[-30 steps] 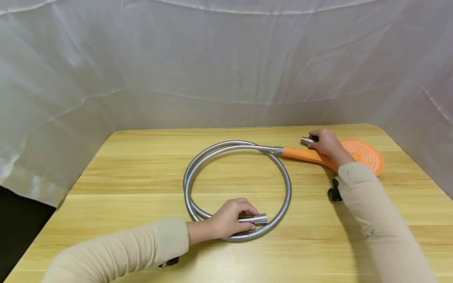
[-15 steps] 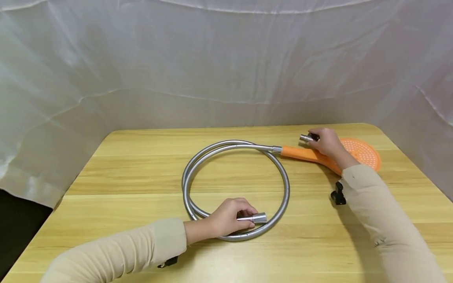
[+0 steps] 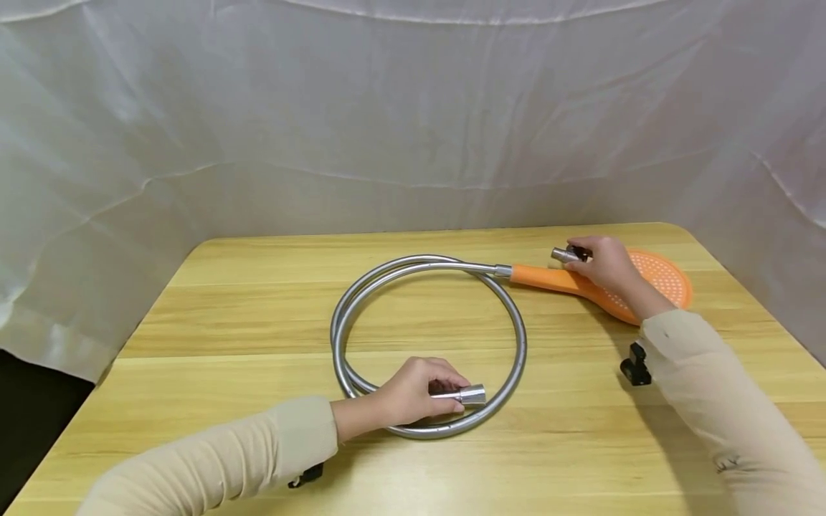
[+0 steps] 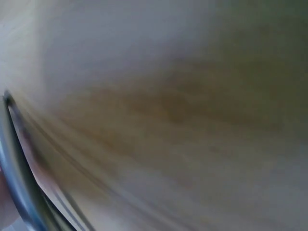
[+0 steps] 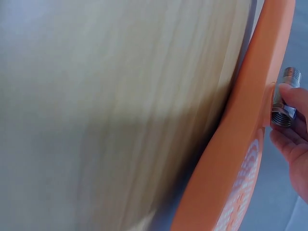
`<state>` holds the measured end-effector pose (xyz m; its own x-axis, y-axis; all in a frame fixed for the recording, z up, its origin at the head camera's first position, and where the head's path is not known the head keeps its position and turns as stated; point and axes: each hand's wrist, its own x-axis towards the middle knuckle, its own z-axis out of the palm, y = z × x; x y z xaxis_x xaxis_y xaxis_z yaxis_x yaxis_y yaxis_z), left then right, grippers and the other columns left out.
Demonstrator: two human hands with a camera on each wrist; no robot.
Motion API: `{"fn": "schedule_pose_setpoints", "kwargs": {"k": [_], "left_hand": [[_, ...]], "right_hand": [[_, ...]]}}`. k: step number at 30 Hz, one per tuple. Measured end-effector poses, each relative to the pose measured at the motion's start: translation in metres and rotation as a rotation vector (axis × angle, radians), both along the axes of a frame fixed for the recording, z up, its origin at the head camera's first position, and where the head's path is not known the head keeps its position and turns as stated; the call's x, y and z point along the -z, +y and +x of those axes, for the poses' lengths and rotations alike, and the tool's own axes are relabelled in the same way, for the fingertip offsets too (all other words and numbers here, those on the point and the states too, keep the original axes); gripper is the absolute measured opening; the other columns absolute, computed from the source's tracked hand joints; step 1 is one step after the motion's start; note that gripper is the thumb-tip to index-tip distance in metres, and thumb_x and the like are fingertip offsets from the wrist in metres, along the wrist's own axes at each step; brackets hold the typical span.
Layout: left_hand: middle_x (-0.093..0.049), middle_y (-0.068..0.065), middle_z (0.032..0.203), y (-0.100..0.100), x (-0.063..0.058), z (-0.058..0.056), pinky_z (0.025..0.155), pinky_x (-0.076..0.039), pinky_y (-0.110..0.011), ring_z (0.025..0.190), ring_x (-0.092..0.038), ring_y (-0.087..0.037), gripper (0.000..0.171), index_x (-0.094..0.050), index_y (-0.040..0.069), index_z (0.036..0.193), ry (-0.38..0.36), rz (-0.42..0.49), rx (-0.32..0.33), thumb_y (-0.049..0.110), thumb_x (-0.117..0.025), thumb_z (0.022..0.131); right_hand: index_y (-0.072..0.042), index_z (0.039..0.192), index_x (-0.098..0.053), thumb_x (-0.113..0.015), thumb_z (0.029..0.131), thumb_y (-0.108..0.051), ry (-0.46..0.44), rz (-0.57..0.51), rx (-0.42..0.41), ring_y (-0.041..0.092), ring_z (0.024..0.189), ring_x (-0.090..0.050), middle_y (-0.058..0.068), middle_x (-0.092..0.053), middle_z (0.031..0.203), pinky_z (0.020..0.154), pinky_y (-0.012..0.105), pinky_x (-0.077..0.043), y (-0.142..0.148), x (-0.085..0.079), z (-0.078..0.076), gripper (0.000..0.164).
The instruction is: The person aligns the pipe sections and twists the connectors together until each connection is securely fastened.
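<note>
A coiled silver shower hose (image 3: 521, 344) lies on the wooden table in the head view. Its free end has a chrome connector (image 3: 472, 395), and my left hand (image 3: 416, 393) pinches the hose end just behind it. At the other end, the hose joins an orange shower head (image 3: 548, 279) whose round perforated face points up. Above the shower head's handle, my right hand (image 3: 606, 264) pinches a small metal pipe fitting (image 3: 566, 254). The right wrist view shows this fitting (image 5: 283, 107) with threads at one end and a threaded opening, held by thumb and fingers.
The wooden table (image 3: 258, 308) has pale fabric (image 3: 413, 129) hanging behind it and at both sides. A black wrist device (image 3: 636, 365) hangs below the right sleeve. Part of the hose (image 4: 24, 178) shows at the left of the left wrist view.
My right hand has shifted slightly right along the shower head with the fitting, its forearm swinging right too. My left hand keeps its hold on the hose end.
</note>
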<state>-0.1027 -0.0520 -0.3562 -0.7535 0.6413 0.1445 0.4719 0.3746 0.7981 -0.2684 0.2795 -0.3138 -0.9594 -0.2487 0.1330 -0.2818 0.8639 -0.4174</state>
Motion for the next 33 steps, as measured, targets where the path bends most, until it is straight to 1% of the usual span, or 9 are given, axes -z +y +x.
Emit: {"fn": "schedule_pose_setpoints", "kwargs": {"k": [4, 8, 11, 14, 16, 23, 28, 30, 33], "left_hand": [[-0.069, -0.011, 0.093, -0.001, -0.002, -0.001, 0.065, -0.051, -0.014, 0.072, -0.056, 0.000, 0.024, -0.069, -0.001, 0.100, -0.020, 0.036, -0.016, 0.004, -0.073, 0.077], [-0.069, -0.012, 0.092, -0.002, -0.003, -0.003, 0.067, -0.052, -0.014, 0.074, -0.058, -0.002, 0.024, -0.069, -0.002, 0.100, -0.010, 0.051, -0.022, 0.004, -0.073, 0.077], [-0.069, -0.011, 0.092, -0.002, -0.002, -0.004, 0.067, -0.052, -0.014, 0.074, -0.059, -0.002, 0.024, -0.069, -0.002, 0.100, 0.006, 0.050, -0.018, 0.005, -0.073, 0.077], [-0.069, -0.011, 0.092, -0.003, -0.001, -0.005, 0.067, -0.052, -0.015, 0.074, -0.058, -0.001, 0.024, -0.069, -0.002, 0.100, -0.002, 0.053, -0.016, 0.005, -0.073, 0.077], [-0.069, -0.012, 0.092, -0.003, -0.001, -0.006, 0.067, -0.052, -0.015, 0.074, -0.057, -0.001, 0.025, -0.069, -0.002, 0.100, -0.006, 0.058, -0.016, 0.005, -0.073, 0.077], [-0.069, -0.012, 0.092, -0.007, 0.000, -0.010, 0.066, -0.052, -0.015, 0.073, -0.057, -0.001, 0.025, -0.069, -0.003, 0.100, 0.014, 0.060, -0.015, 0.005, -0.073, 0.077], [-0.069, -0.012, 0.093, -0.008, -0.002, -0.012, 0.065, -0.052, -0.016, 0.072, -0.057, 0.000, 0.025, -0.069, -0.003, 0.100, 0.003, 0.056, -0.014, 0.005, -0.073, 0.077], [-0.069, -0.013, 0.093, -0.008, -0.002, -0.013, 0.065, -0.052, -0.016, 0.071, -0.056, 0.001, 0.025, -0.069, -0.003, 0.100, -0.003, 0.057, -0.016, 0.005, -0.073, 0.077], [-0.069, -0.013, 0.093, -0.007, -0.004, -0.013, 0.065, -0.052, -0.016, 0.071, -0.056, 0.001, 0.025, -0.069, -0.003, 0.100, -0.008, 0.058, -0.018, 0.004, -0.073, 0.076]], "right_hand": [[0.009, 0.127, -0.050, -0.066, 0.084, -0.009, 0.024, -0.003, -0.008, 0.037, 0.091, -0.056, 0.034, -0.054, 0.119, 0.065, 0.037, -0.046, 0.001, 0.000, 0.004, 0.048], [0.010, 0.125, -0.052, -0.066, 0.084, -0.007, 0.055, -0.016, -0.020, 0.040, 0.092, -0.058, 0.034, -0.055, 0.118, 0.068, 0.042, -0.048, 0.003, 0.000, 0.008, 0.046], [0.010, 0.124, -0.052, -0.066, 0.083, -0.006, 0.070, -0.021, -0.028, 0.040, 0.091, -0.059, 0.035, -0.056, 0.116, 0.065, 0.039, -0.048, 0.004, -0.001, 0.011, 0.046], [0.010, 0.124, -0.052, -0.066, 0.083, -0.005, 0.067, -0.028, -0.038, 0.041, 0.091, -0.060, 0.035, -0.056, 0.116, 0.063, 0.037, -0.048, 0.005, -0.001, 0.014, 0.046], [0.010, 0.125, -0.051, -0.066, 0.083, -0.006, 0.060, -0.032, -0.043, 0.041, 0.093, -0.060, 0.035, -0.055, 0.117, 0.066, 0.039, -0.050, 0.005, -0.001, 0.016, 0.047], [0.009, 0.125, -0.052, -0.068, 0.083, -0.008, 0.063, -0.031, -0.067, 0.040, 0.094, -0.059, 0.034, -0.055, 0.119, 0.073, 0.047, -0.051, 0.003, -0.001, 0.024, 0.048], [0.007, 0.127, -0.051, -0.067, 0.085, -0.013, 0.030, -0.043, -0.070, 0.045, 0.109, -0.053, 0.032, -0.052, 0.124, 0.087, 0.055, -0.046, 0.001, 0.001, 0.030, 0.049], [0.006, 0.127, -0.051, -0.066, 0.086, -0.014, 0.030, -0.047, -0.073, 0.045, 0.110, -0.053, 0.031, -0.053, 0.125, 0.088, 0.055, -0.045, 0.000, 0.002, 0.032, 0.049], [0.007, 0.125, -0.053, -0.068, 0.084, -0.014, 0.063, -0.038, -0.089, 0.044, 0.107, -0.056, 0.031, -0.055, 0.122, 0.086, 0.055, -0.047, -0.002, 0.002, 0.034, 0.048]]}}
